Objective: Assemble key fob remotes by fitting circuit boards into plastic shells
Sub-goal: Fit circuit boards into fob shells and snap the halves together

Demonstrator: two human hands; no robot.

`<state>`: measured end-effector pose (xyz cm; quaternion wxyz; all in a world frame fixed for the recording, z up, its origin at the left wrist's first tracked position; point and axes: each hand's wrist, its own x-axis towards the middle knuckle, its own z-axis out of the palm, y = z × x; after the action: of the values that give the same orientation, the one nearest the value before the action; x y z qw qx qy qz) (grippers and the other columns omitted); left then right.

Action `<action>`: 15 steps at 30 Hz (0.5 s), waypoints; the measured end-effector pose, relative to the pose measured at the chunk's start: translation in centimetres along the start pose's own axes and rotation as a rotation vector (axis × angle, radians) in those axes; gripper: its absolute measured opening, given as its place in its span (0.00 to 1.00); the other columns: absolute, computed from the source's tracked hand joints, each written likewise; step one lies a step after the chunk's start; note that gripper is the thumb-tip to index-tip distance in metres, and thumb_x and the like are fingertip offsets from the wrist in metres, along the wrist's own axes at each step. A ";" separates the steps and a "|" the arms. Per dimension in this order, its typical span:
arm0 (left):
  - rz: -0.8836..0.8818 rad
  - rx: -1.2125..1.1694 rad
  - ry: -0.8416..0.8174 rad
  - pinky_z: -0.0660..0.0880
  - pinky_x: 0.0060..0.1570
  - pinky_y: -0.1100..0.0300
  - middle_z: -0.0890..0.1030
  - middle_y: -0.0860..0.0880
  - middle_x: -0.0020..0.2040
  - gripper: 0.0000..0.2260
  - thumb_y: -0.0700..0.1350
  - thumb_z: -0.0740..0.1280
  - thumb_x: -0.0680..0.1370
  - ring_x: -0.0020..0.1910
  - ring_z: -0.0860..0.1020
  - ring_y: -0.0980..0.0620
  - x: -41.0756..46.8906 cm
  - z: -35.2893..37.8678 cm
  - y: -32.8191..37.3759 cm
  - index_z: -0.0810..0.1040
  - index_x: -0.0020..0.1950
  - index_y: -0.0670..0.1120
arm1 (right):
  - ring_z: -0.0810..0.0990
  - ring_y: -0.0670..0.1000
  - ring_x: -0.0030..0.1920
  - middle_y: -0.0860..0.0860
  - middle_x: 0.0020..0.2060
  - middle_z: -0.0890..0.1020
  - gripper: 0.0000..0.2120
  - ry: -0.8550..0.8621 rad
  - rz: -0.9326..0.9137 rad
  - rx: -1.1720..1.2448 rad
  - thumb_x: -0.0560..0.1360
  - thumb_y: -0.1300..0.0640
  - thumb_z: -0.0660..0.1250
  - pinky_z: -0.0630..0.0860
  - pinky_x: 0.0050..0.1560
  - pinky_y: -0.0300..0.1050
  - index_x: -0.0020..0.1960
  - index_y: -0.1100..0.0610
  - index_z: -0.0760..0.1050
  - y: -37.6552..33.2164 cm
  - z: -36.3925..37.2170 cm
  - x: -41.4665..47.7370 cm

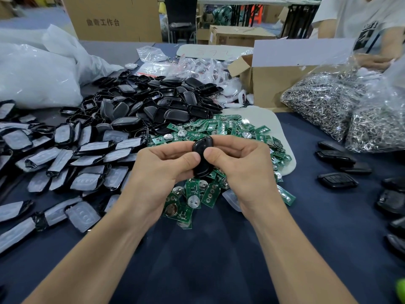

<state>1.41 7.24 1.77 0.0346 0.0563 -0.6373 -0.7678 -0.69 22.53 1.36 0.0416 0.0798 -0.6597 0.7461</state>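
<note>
Both my hands hold one black key fob shell [201, 159] upright above the table's middle. My left hand [163, 163] grips its left side with the thumb pressed on its face. My right hand [238, 161] grips the right side, thumb on the shell too. Under and behind my hands lies a heap of green circuit boards [219, 128] with round silver battery clips. A pile of empty black shells [153, 102] sits further back. What is inside the held shell is hidden.
Grey rubber button pads in black frames [65, 154] cover the left. Closed black fobs [337, 183] lie at the right. Bags of metal key rings [333, 102] and a cardboard box [274, 84] stand at the back right, where another person sits. The dark blue cloth [208, 260] lies near me.
</note>
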 end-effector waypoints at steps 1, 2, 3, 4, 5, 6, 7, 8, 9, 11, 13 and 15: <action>0.033 0.060 0.017 0.83 0.44 0.62 0.89 0.46 0.45 0.08 0.39 0.77 0.72 0.46 0.88 0.50 0.0 0.0 -0.1 0.90 0.47 0.51 | 0.88 0.51 0.43 0.51 0.40 0.89 0.11 0.008 0.001 -0.024 0.73 0.68 0.75 0.84 0.46 0.44 0.47 0.53 0.88 0.1 -0.1 0.0; 0.074 0.114 0.036 0.82 0.44 0.64 0.89 0.48 0.45 0.10 0.38 0.77 0.73 0.46 0.88 0.52 0.0 -0.1 -0.1 0.90 0.48 0.53 | 0.89 0.51 0.43 0.50 0.39 0.89 0.10 0.012 -0.003 -0.069 0.72 0.67 0.76 0.84 0.46 0.46 0.47 0.53 0.88 0.2 -0.1 0.0; 0.116 0.144 0.050 0.81 0.44 0.65 0.89 0.49 0.45 0.11 0.38 0.77 0.74 0.46 0.87 0.53 0.0 -0.2 -0.1 0.90 0.48 0.54 | 0.89 0.49 0.42 0.49 0.39 0.89 0.10 0.011 -0.013 -0.131 0.72 0.66 0.77 0.85 0.47 0.47 0.48 0.52 0.88 0.2 -0.1 -0.1; 0.152 0.158 0.056 0.81 0.44 0.65 0.89 0.49 0.45 0.11 0.37 0.77 0.74 0.46 0.87 0.53 0.0 -0.3 -0.1 0.90 0.49 0.54 | 0.88 0.47 0.42 0.47 0.39 0.89 0.11 0.010 -0.026 -0.201 0.71 0.64 0.78 0.85 0.47 0.48 0.49 0.51 0.88 0.3 0.0 -0.2; 0.182 0.172 0.050 0.81 0.46 0.65 0.89 0.49 0.45 0.11 0.36 0.77 0.74 0.47 0.87 0.52 0.1 -0.4 -0.1 0.90 0.49 0.53 | 0.88 0.45 0.42 0.45 0.39 0.88 0.12 0.013 -0.039 -0.268 0.70 0.61 0.79 0.85 0.47 0.46 0.51 0.48 0.88 0.4 0.1 -0.3; 0.203 0.192 0.039 0.82 0.47 0.63 0.89 0.50 0.45 0.12 0.36 0.77 0.74 0.47 0.87 0.52 0.1 -0.5 0.0 0.90 0.49 0.53 | 0.87 0.42 0.42 0.43 0.40 0.88 0.13 0.021 -0.053 -0.333 0.70 0.59 0.79 0.84 0.46 0.42 0.53 0.46 0.88 0.4 0.2 -0.4; 0.214 0.213 0.025 0.82 0.49 0.62 0.89 0.50 0.45 0.12 0.36 0.77 0.74 0.48 0.87 0.51 0.1 -0.7 0.1 0.90 0.49 0.53 | 0.86 0.39 0.41 0.40 0.40 0.88 0.15 0.032 -0.073 -0.398 0.70 0.56 0.80 0.82 0.44 0.36 0.54 0.44 0.87 0.4 0.2 -0.5; 0.217 0.229 0.007 0.82 0.51 0.62 0.89 0.50 0.46 0.13 0.36 0.78 0.73 0.49 0.87 0.51 0.2 -0.8 0.2 0.89 0.48 0.54 | 0.85 0.37 0.41 0.38 0.39 0.87 0.16 0.038 -0.099 -0.461 0.70 0.54 0.80 0.79 0.43 0.31 0.56 0.42 0.86 0.3 0.2 -0.6; 0.219 0.241 -0.017 0.82 0.52 0.61 0.89 0.51 0.46 0.12 0.37 0.78 0.72 0.50 0.87 0.51 0.2 -1.0 0.3 0.89 0.48 0.55 | 0.85 0.36 0.41 0.36 0.39 0.86 0.18 0.037 -0.129 -0.513 0.69 0.53 0.80 0.77 0.42 0.28 0.57 0.41 0.85 0.2 0.1 -0.6; 0.229 0.247 -0.064 0.82 0.53 0.60 0.89 0.50 0.47 0.11 0.41 0.78 0.70 0.51 0.87 0.50 0.3 -1.2 0.6 0.89 0.48 0.54 | 0.83 0.36 0.40 0.33 0.39 0.85 0.19 0.023 -0.187 -0.568 0.69 0.54 0.79 0.74 0.42 0.26 0.59 0.41 0.85 0.0 0.1 -0.7; 0.240 0.197 -0.071 0.82 0.51 0.60 0.89 0.48 0.45 0.10 0.42 0.77 0.67 0.49 0.87 0.49 0.3 -1.2 0.7 0.89 0.47 0.52 | 0.81 0.40 0.37 0.32 0.40 0.84 0.19 0.014 -0.228 -0.587 0.69 0.53 0.78 0.73 0.40 0.28 0.59 0.41 0.85 -0.3 0.1 -0.8; 0.245 0.101 -0.053 0.82 0.48 0.62 0.89 0.46 0.43 0.09 0.39 0.76 0.68 0.46 0.87 0.49 0.3 -1.0 0.6 0.89 0.46 0.49 | 0.81 0.40 0.38 0.32 0.41 0.85 0.18 0.003 -0.238 -0.579 0.68 0.52 0.78 0.74 0.42 0.29 0.57 0.41 0.85 -0.6 0.0 -0.7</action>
<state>1.25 6.10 2.20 0.1085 -0.0407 -0.6780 -0.7259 0.08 22.60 1.79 0.1509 0.1401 -0.8308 0.5171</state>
